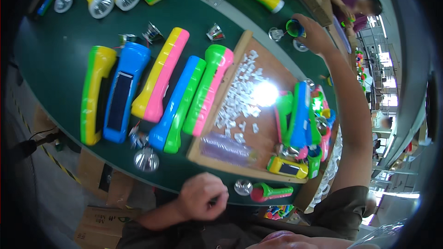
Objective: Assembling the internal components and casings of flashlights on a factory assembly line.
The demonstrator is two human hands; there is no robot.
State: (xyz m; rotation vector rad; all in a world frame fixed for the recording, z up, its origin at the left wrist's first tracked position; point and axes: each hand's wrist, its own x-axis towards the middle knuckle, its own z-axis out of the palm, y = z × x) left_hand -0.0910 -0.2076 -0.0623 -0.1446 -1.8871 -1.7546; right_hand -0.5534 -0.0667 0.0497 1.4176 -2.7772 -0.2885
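Observation:
My right hand (315, 36), its arm stretched out far right, is wrapped round a flashlight housing (295, 27), whose open green and yellow end faces left. Beside that end lies a clear reflector (276, 34); a second one (300, 45) sits just below the hand. Near the front edge of the bench, my left hand (203, 196) is curled into a fist. Whether anything is inside it is hidden. A loose silver reflector (146, 159) lies above and left of the fist, and another (243, 187) lies to its right, next to a small pink and green flashlight (272, 192).
Several two-coloured flashlight housings (168, 103) lie in a row on the green bench (55, 55). A wooden tray (198, 154) holds small white pieces (237, 92), a clear plastic roll (226, 149) and piled flashlights (299, 115), one shining. Finished-looking flashlights (101, 4) lie far left. Another person (346, 2) works beyond.

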